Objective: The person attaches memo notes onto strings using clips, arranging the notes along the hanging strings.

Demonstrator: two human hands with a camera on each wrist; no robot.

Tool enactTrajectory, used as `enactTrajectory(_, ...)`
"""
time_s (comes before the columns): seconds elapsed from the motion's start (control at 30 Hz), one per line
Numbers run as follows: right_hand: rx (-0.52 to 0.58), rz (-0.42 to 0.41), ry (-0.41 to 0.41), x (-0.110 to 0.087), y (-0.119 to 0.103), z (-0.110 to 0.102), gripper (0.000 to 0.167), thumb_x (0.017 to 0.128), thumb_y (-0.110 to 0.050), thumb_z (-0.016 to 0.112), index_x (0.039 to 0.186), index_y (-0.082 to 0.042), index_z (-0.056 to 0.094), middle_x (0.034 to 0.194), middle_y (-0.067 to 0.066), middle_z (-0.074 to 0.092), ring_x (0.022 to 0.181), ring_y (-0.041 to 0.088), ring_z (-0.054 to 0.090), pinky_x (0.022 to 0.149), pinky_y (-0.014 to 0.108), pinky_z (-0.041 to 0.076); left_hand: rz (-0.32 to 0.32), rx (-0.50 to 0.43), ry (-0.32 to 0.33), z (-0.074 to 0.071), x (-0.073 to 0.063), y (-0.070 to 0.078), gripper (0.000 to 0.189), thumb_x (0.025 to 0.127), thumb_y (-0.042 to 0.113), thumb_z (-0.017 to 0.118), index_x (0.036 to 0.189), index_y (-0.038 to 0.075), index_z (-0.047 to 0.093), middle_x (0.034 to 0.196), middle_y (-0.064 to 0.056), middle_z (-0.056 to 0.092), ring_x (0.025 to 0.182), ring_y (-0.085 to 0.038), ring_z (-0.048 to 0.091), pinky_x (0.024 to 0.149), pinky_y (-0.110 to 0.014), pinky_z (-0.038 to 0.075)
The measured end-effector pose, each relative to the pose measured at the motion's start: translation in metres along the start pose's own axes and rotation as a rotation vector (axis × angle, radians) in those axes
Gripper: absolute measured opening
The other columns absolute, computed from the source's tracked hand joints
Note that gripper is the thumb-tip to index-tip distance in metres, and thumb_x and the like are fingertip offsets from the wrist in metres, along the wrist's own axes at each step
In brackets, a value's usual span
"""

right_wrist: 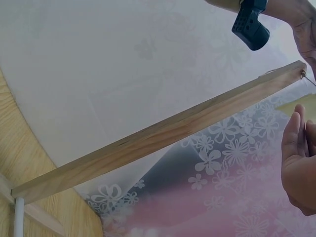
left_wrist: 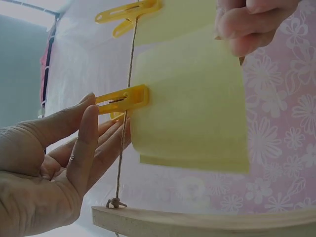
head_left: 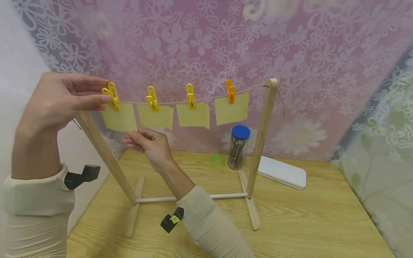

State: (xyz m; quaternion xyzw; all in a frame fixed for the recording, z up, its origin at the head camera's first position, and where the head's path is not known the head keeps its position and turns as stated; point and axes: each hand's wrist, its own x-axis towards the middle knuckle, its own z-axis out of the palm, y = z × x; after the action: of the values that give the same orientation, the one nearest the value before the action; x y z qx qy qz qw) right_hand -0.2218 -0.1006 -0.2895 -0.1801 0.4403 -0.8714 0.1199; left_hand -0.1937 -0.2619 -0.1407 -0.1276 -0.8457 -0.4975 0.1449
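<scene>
A string (head_left: 206,98) runs between two wooden posts, with yellow paper notes hanging from it on plastic clothespins. My left hand (head_left: 61,102) is at the string's left end, its thumb and fingers pinching the handles of the leftmost yellow clothespin (left_wrist: 126,98). That clothespin sits over the string at the top edge of the leftmost note (head_left: 120,117). The lower right corner of this note is between the thumb and fingers of my right hand (head_left: 150,145). Farther right, two yellow clothespins (head_left: 152,98) and an orange clothespin (head_left: 230,91) each hold a note.
The wooden stand has a left post (head_left: 106,157), a right post (head_left: 262,138) and a white crossbar (head_left: 227,196) low between them. Behind it are a blue-lidded jar of pencils (head_left: 237,148) and a green tape roll (head_left: 216,160). A white case (head_left: 284,172) lies at the right.
</scene>
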Motion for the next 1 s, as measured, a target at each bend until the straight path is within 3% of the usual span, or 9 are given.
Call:
enactTrajectory(0.07,0.007,0.005,0.009,0.0,0.0,0.0,0.024,0.09,-0.001,0.06,0.11,0.012,0.063,0.109,0.036,0.062,0.075,0.009,0.069,0.082,0.029,0.058,-0.002,0.013,0.009,0.001,0.0,0.001,0.029,0.08,0.005,0.075,0.108,0.011,0.07,0.087,0.016,0.072,0.071,-0.005,0.071,0.062,-0.019,0.057)
enactTrajectory(0.2,0.009,0.015,0.004,0.0,0.0,-0.002,0.024,0.09,0.0,0.061,0.111,0.01,0.063,0.111,0.036,0.061,0.078,0.011,0.07,0.083,0.03,0.057,0.0,0.067,0.025,0.004,-0.001,0.003,0.035,0.08,0.006,0.074,0.114,0.004,0.066,0.089,0.02,0.07,0.073,-0.001,0.07,0.062,-0.018,0.057)
enactTrajectory(0.33,-0.021,0.028,0.001,0.0,0.001,-0.006,0.025,0.089,-0.003,0.062,0.112,0.006,0.064,0.111,0.031,0.064,0.082,0.013,0.071,0.085,0.03,0.057,0.003,0.03,0.031,0.004,0.001,0.001,0.044,0.078,0.006,0.076,0.118,-0.003,0.063,0.092,0.018,0.07,0.079,0.0,0.07,0.063,-0.018,0.057)
enactTrajectory(0.53,-0.148,0.022,0.014,-0.005,0.003,-0.018,0.023,0.088,-0.005,0.064,0.109,0.005,0.066,0.106,0.027,0.068,0.083,0.014,0.071,0.084,0.03,0.057,0.017,-0.025,0.079,0.008,-0.003,0.0,0.047,0.076,0.005,0.078,0.119,-0.005,0.062,0.096,0.015,0.07,0.082,0.001,0.07,0.065,-0.018,0.057)
enactTrajectory(0.67,-0.362,-0.037,-0.022,-0.015,0.001,-0.036,0.025,0.088,-0.009,0.066,0.11,0.002,0.067,0.102,0.024,0.07,0.085,0.018,0.072,0.081,0.028,0.058,0.145,-0.239,0.172,0.017,-0.012,0.002,0.039,0.073,-0.006,0.076,0.11,-0.007,0.066,0.093,0.005,0.074,0.082,-0.005,0.071,0.065,-0.018,0.056)
enactTrajectory(0.77,-0.54,-0.094,-0.054,-0.027,-0.004,-0.057,0.029,0.088,-0.013,0.067,0.114,-0.001,0.067,0.102,0.021,0.07,0.087,0.021,0.072,0.08,0.027,0.058,0.267,-0.296,0.267,0.03,-0.023,0.003,0.031,0.071,-0.012,0.075,0.101,-0.01,0.068,0.09,0.001,0.075,0.082,-0.008,0.071,0.068,-0.016,0.056)
enactTrajectory(0.87,-0.678,-0.137,-0.065,-0.041,-0.009,-0.078,0.033,0.087,-0.015,0.069,0.118,-0.004,0.065,0.105,0.018,0.07,0.09,0.023,0.071,0.079,0.025,0.057,0.286,-0.123,0.316,0.044,-0.038,0.002,0.026,0.074,-0.009,0.074,0.099,-0.009,0.069,0.088,0.009,0.074,0.082,-0.004,0.07,0.072,-0.012,0.054)
enactTrajectory(0.93,-0.738,-0.14,-0.066,-0.051,-0.013,-0.092,0.036,0.087,-0.016,0.069,0.121,-0.006,0.064,0.108,0.016,0.069,0.093,0.023,0.07,0.08,0.024,0.057,0.298,-0.011,0.278,0.055,-0.047,-0.001,0.023,0.075,-0.007,0.074,0.098,-0.007,0.07,0.088,0.014,0.073,0.081,-0.002,0.069,0.071,-0.011,0.054)
enactTrajectory(1.0,-0.795,-0.131,-0.066,-0.062,-0.017,-0.105,0.04,0.087,-0.018,0.07,0.125,-0.008,0.062,0.109,0.014,0.068,0.096,0.022,0.068,0.081,0.024,0.056,0.32,0.06,0.199,0.066,-0.056,-0.008,0.022,0.076,-0.007,0.073,0.097,-0.003,0.072,0.089,0.014,0.073,0.08,0.0,0.069,0.07,-0.01,0.053)
